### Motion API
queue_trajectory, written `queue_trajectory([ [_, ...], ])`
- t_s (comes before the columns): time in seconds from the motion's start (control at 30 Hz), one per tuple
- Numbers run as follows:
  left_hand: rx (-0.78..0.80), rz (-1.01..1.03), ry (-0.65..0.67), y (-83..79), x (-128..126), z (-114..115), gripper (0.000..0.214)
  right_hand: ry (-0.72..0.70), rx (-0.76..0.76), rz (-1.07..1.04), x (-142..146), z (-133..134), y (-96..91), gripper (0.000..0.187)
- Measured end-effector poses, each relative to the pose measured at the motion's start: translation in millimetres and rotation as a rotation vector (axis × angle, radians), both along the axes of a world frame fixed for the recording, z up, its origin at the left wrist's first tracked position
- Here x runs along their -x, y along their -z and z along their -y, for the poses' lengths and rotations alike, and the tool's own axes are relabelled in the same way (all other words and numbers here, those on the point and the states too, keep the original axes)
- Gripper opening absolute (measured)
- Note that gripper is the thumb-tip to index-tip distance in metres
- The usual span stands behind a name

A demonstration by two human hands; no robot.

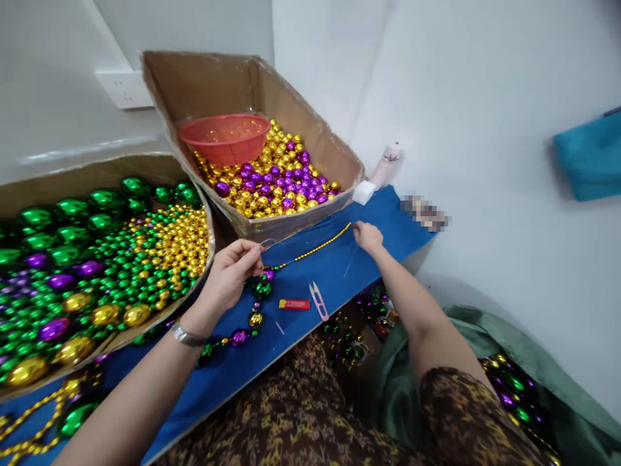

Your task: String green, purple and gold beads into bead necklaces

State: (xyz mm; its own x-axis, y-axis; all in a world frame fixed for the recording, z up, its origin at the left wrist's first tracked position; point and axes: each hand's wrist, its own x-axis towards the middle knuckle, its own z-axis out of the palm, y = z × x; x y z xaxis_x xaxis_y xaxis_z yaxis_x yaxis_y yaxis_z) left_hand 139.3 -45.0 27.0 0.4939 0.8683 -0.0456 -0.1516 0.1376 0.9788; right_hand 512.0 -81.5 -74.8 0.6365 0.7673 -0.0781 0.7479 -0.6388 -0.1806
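Note:
My left hand [233, 272], with a watch on its wrist, pinches a thin clear thread [268, 242] above the blue-covered table. Below its fingers runs a necklace of larger green, gold and purple beads [255, 319], curving back along the cloth. A strand of small gold beads [323, 246] stretches from there toward my right hand [369, 238]. At the strand's far end, that hand's thumb and finger are closed on the strand's thread, and a loose thread end hangs beneath. Exactly how the fingers meet the thread is too small to see.
A red lighter [295, 304], pink thread snips [319, 302] and a blue table [334, 285] lie near me. Two cardboard boxes of loose beads [310, 123] stand behind, one holding a red basket [226, 139]. A pink bottle [387, 165] stands at the back.

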Motion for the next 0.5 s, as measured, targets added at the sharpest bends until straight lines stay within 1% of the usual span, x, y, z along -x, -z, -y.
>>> queue_trajectory([
  [0.13, 0.050, 0.009, 0.009, 4.1, 2.4, 1.9, 0.021, -0.033, 0.036, 0.051, -15.1, -18.0, 0.3, 0.038],
  [0.3, 0.153, 0.029, -0.008, 3.8, 8.2, 5.6, 0.020, -0.140, 0.078, 0.067, -25.1, -29.6, 4.0, 0.038],
  [0.4, 0.209, 0.050, -0.010, 2.7, 10.8, 6.6, 0.021, -0.197, 0.061, 0.070, -25.9, -31.6, 6.7, 0.035],
  [0.5, 0.243, 0.066, -0.032, 3.2, 13.5, 5.9, 0.022, -0.239, -0.004, 0.060, -24.5, -32.3, 6.5, 0.035],
])
